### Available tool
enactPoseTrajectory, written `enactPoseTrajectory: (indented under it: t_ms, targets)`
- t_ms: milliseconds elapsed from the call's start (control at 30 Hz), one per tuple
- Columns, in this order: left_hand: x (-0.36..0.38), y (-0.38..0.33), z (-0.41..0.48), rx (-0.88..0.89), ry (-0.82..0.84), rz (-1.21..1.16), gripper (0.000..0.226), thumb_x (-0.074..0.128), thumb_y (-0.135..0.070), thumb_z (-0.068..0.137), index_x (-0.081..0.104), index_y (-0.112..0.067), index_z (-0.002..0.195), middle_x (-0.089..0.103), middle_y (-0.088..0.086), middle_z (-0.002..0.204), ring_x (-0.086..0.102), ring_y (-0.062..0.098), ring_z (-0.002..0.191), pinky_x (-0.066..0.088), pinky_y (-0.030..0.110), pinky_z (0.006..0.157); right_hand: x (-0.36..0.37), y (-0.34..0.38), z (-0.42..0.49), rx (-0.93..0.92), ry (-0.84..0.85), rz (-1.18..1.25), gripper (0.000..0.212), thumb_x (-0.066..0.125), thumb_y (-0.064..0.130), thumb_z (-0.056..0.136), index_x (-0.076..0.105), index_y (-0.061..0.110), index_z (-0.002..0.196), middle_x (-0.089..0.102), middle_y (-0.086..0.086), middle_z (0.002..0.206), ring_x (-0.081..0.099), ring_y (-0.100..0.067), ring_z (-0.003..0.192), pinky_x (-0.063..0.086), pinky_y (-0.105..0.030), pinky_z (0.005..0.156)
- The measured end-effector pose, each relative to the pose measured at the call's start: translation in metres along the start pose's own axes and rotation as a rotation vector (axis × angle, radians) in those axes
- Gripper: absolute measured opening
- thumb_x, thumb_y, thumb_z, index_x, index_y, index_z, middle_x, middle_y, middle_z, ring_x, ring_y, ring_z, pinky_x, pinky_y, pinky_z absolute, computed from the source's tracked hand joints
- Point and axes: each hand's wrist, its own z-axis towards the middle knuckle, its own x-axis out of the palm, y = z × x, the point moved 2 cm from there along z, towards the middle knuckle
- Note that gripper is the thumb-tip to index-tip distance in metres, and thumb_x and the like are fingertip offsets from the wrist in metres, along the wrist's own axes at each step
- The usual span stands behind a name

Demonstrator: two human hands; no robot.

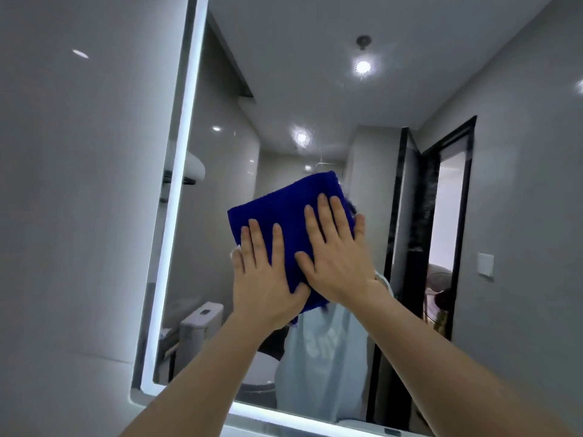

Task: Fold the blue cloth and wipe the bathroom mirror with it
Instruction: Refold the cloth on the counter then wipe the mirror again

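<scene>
We stretch both bare arms up and forward. Our left hand [265, 275] lies flat on the lower left of the blue cloth [277, 209] and our right hand [336, 260] on its right side, fingers straight and spread, thumbs close together.

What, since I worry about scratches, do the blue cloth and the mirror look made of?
Blue cloth: soft napped textile, probably microfibre or terry; matte, fuzzy surface, folded edge. Mirror: glossy glass, giving sharp reflections of the room; its glowing border strip looks frosted, glass or plastic, hard to tell.
</scene>
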Motion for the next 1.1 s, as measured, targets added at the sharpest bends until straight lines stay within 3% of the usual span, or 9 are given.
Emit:
enactPoseTrajectory:
  t_ms: [67, 167, 333, 467, 567, 667, 900, 1100]
  targets:
    - [0.002, 0.007, 0.004, -0.093, -0.103, -0.03, 0.091, 0.031, -0.058, 0.074, 0.007, -0.006, 0.144, 0.017, 0.033, 0.147, 0.024, 0.047, 0.135, 0.027, 0.056, 0.103, -0.003, 0.01, 0.019, -0.098, 0.055, -0.079, 0.077, 0.003, 0.052, 0.083, 0.014, 0.014, 0.149, 0.011, -0.01, 0.157, 0.008, -0.027, 0.145, 0.001, -0.052, 0.111]
    - [-0.004, 0.02, 0.019, -0.175, -0.152, -0.073, 0.086, 0.031, -0.057, 0.077, 0.018, -0.001, 0.141, 0.03, 0.036, 0.141, 0.035, 0.051, 0.127, 0.037, 0.061, 0.095, -0.009, 0.022, 0.046, -0.164, 0.067, -0.122, 0.08, -0.015, 0.052, 0.075, -0.01, 0.02, 0.148, -0.014, -0.003, 0.157, -0.015, -0.02, 0.144, -0.016, -0.049, 0.108]
    - [-0.02, 0.037, 0.054, -0.196, -0.183, -0.065, 0.087, 0.023, -0.057, 0.078, 0.015, 0.0, 0.143, 0.021, 0.035, 0.145, 0.024, 0.049, 0.134, 0.029, 0.058, 0.103, -0.022, 0.034, 0.085, -0.149, 0.012, -0.14, 0.062, 0.013, 0.047, 0.098, -0.009, 0.021, 0.149, -0.015, -0.001, 0.157, -0.016, -0.018, 0.144, -0.015, -0.056, 0.109]
    - [-0.042, 0.044, 0.089, -0.187, -0.192, -0.094, 0.093, 0.005, -0.061, 0.074, -0.007, -0.005, 0.147, -0.007, 0.028, 0.152, -0.004, 0.041, 0.141, 0.008, 0.051, 0.114, -0.037, 0.034, 0.125, -0.147, -0.039, -0.175, 0.06, 0.014, 0.047, 0.098, -0.007, 0.022, 0.149, -0.013, -0.001, 0.157, -0.015, -0.019, 0.144, -0.017, -0.056, 0.107]
    - [-0.057, 0.045, 0.117, -0.178, -0.23, -0.105, 0.085, 0.022, -0.057, 0.087, -0.015, -0.008, 0.146, -0.015, 0.023, 0.152, -0.012, 0.037, 0.141, 0.001, 0.048, 0.115, -0.048, 0.03, 0.153, -0.132, -0.063, -0.22, 0.06, 0.013, 0.048, 0.098, -0.007, 0.023, 0.149, -0.013, -0.001, 0.157, -0.015, -0.018, 0.144, -0.019, -0.057, 0.106]
    - [-0.071, 0.041, 0.141, -0.19, -0.276, -0.138, 0.085, 0.033, -0.052, 0.089, -0.015, -0.01, 0.146, -0.016, 0.021, 0.153, -0.013, 0.035, 0.142, 0.001, 0.047, 0.115, -0.06, 0.023, 0.178, -0.13, -0.079, -0.245, 0.06, 0.012, 0.049, 0.098, -0.007, 0.024, 0.149, -0.014, 0.001, 0.157, -0.017, -0.017, 0.144, -0.018, -0.059, 0.106]
    - [-0.1, 0.032, 0.198, -0.162, -0.389, -0.182, 0.08, 0.03, -0.05, 0.091, -0.014, -0.01, 0.146, -0.016, 0.019, 0.153, -0.014, 0.034, 0.142, -0.002, 0.047, 0.115, -0.09, 0.01, 0.229, -0.055, -0.139, -0.272, 0.058, 0.012, 0.05, 0.098, -0.004, 0.029, 0.149, -0.01, 0.004, 0.158, -0.015, -0.02, 0.144, -0.012, -0.063, 0.106]
    - [-0.116, 0.029, 0.226, -0.136, -0.466, -0.164, 0.076, 0.032, -0.047, 0.093, -0.006, -0.01, 0.147, -0.011, 0.021, 0.154, -0.009, 0.035, 0.142, 0.002, 0.049, 0.114, -0.108, 0.016, 0.254, -0.008, -0.199, -0.311, 0.055, 0.02, 0.039, 0.102, 0.007, 0.017, 0.15, 0.002, -0.004, 0.159, -0.007, -0.022, 0.146, -0.006, -0.062, 0.109]
